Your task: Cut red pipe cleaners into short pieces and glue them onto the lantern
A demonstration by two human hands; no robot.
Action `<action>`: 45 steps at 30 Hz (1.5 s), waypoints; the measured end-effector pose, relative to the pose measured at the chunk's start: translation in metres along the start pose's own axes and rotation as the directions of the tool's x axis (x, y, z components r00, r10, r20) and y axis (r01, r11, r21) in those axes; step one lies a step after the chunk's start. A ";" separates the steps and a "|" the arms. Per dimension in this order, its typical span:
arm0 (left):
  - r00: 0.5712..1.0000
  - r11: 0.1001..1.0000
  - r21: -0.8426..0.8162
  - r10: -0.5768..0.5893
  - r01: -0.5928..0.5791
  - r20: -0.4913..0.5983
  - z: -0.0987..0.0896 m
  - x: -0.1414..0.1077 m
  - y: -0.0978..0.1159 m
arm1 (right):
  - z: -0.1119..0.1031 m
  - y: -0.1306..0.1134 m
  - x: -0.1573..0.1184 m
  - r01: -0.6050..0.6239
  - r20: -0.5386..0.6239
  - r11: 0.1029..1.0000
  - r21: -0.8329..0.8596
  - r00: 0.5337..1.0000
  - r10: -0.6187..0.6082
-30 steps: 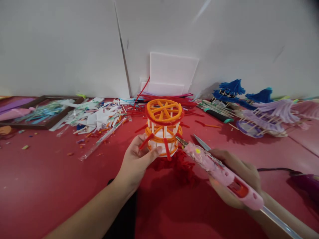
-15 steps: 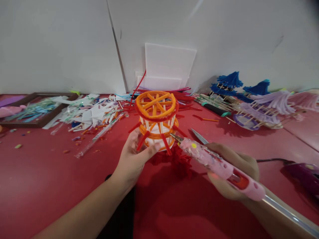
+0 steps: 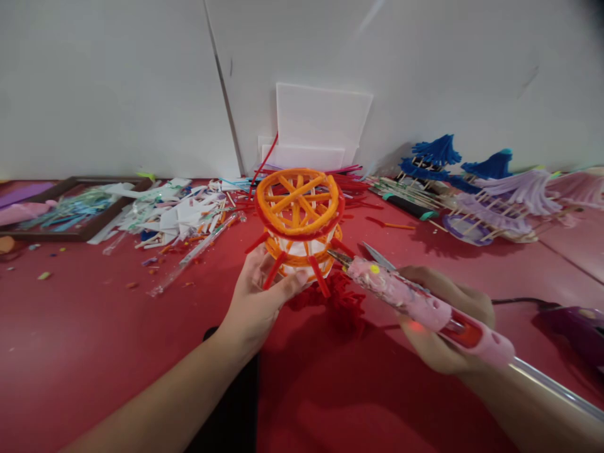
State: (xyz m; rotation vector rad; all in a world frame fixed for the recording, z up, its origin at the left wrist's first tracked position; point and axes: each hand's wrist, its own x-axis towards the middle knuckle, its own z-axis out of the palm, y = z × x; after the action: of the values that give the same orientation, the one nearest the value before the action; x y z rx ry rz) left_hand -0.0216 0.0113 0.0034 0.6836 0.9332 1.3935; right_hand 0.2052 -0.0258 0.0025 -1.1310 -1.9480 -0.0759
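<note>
My left hand (image 3: pixel 257 302) is closed around the lower left of a small round frame model (image 3: pixel 299 204), made of orange and red pipe cleaners over pale sticks. Its top is a spoked orange ring, and short red pieces stick out around its lower ring. In my right hand (image 3: pixel 446 314) is a pink glue gun (image 3: pixel 401 292) with a clear glue stick in its back end. The gun's metal nozzle points at the model's lower right side, touching or very close. A pointed metal blade (image 3: pixel 377 257) shows beyond my right hand; whether it is held, I cannot tell.
Red pipe cleaner pieces (image 3: pixel 342 302) lie beneath the model. White scraps (image 3: pixel 184 217) and a brown frame (image 3: pixel 89 231) are at left. Blue (image 3: pixel 436 151) and lilac (image 3: pixel 519 189) models stand at right, near a purple corded tool (image 3: pixel 573 330). White boards (image 3: pixel 323 116) lean on the wall.
The model has tipped a little, its top ring now facing me more. The glue gun has shifted slightly right, its nozzle still by the lower ring.
</note>
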 end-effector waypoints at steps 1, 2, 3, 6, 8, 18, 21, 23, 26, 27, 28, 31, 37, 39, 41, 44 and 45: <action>1.000 1.000 0.000 0.005 -0.005 0.015 0.000 0.000 0.000 | 0.000 0.000 0.000 0.026 0.004 1.000 -0.012 1.000 -0.026; 1.000 1.000 -0.004 0.006 -0.006 0.016 0.000 0.001 0.000 | 0.000 0.000 0.001 0.064 0.007 0.998 -0.025 0.998 -0.064; 1.000 1.000 -0.008 0.008 -0.008 0.015 -0.001 0.001 0.000 | -0.001 0.000 0.002 0.100 0.012 0.994 -0.034 0.995 -0.100; 0.998 0.999 -0.012 0.034 -0.034 0.053 -0.002 0.002 -0.002 | -0.002 0.000 0.006 0.136 -0.005 0.990 -0.026 0.991 -0.136; 0.995 0.999 -0.001 0.051 -0.051 0.090 -0.003 0.003 -0.002 | -0.002 -0.001 0.008 0.146 -0.007 0.989 -0.019 0.989 -0.146; 0.995 0.998 0.019 0.053 -0.055 0.083 -0.004 0.002 -0.003 | -0.001 0.001 0.007 0.160 -0.019 0.987 -0.005 0.987 -0.160; 0.995 0.998 0.011 0.057 -0.058 0.082 -0.005 0.002 -0.003 | -0.001 0.003 0.005 0.153 -0.020 0.988 0.002 0.988 -0.153; 0.996 0.999 0.009 0.050 -0.051 0.070 -0.004 0.002 -0.003 | -0.001 0.003 0.005 0.144 -0.019 0.990 0.003 0.989 -0.144; 0.998 0.999 0.011 0.041 -0.042 0.051 -0.004 0.002 -0.002 | -0.003 0.000 0.008 0.156 0.008 0.988 -0.017 0.988 -0.156; 0.998 0.999 0.008 0.033 -0.033 0.048 -0.004 0.002 -0.001 | -0.004 -0.002 0.009 0.164 0.024 0.986 -0.020 0.986 -0.163; 0.999 1.000 0.000 0.020 -0.020 0.048 -0.004 0.002 -0.001 | -0.005 -0.002 0.010 0.160 0.041 0.987 -0.022 0.986 -0.159; 0.999 0.999 -0.037 0.013 -0.012 0.038 -0.003 0.003 0.001 | -0.007 0.000 0.011 0.121 0.029 0.993 0.012 0.992 -0.122; 0.999 0.999 -0.051 0.013 -0.016 -0.049 -0.001 0.006 0.003 | -0.002 0.011 0.009 -0.340 0.264 0.823 0.456 0.934 0.240; 0.999 0.999 -0.053 -0.006 0.003 -0.054 -0.001 0.007 0.004 | 0.001 0.010 0.015 -0.499 0.346 0.565 0.657 0.865 0.362; 0.999 0.997 -0.070 -0.014 0.010 -0.052 -0.001 0.008 0.004 | 0.001 0.007 0.022 -0.530 0.399 0.379 0.759 0.838 0.373; 0.999 0.994 -0.106 -0.023 0.019 -0.038 0.000 0.008 0.004 | 0.001 0.006 0.029 -0.519 0.398 0.327 0.790 0.840 0.370; 0.999 0.993 -0.112 -0.030 0.026 -0.038 0.000 0.008 0.004 | 0.001 0.007 0.030 -0.523 0.400 0.325 0.788 0.836 0.375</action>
State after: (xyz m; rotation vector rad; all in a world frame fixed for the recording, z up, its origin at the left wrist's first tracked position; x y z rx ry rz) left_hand -0.0241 0.0199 0.0058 0.5589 0.8858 1.4273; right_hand 0.2029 -0.0012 0.0204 -0.8738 -1.3217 1.2541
